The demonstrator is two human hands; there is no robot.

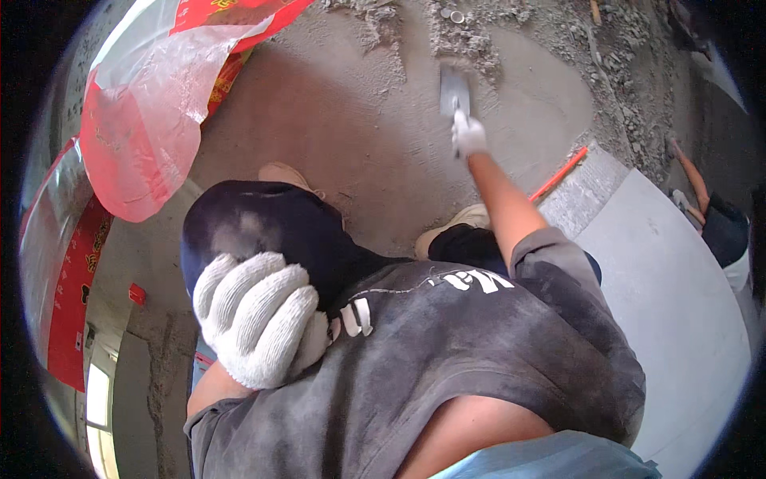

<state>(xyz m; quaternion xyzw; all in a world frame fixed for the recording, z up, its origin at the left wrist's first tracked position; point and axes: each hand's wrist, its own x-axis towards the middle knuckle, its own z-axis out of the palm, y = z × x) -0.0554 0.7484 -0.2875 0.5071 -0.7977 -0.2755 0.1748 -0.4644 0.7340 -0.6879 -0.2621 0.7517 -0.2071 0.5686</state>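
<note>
My right hand, in a white knit glove, is closed round the handle of a flat steel trowel. The trowel's blade lies against grey mortar on the floor, beside a rougher heap of the same mix. My left hand, also gloved, rests as a fist by my bent left knee. Its fingers are curled in, and nothing shows sticking out of them. I am crouched, with my shoes on the floor in front of me.
Large grey tiles lie at the right, with an orange-red strip along one edge. Crumbly mortar runs along the far right. Red and clear plastic sheeting hangs at the left. Another person reaches in at the right edge.
</note>
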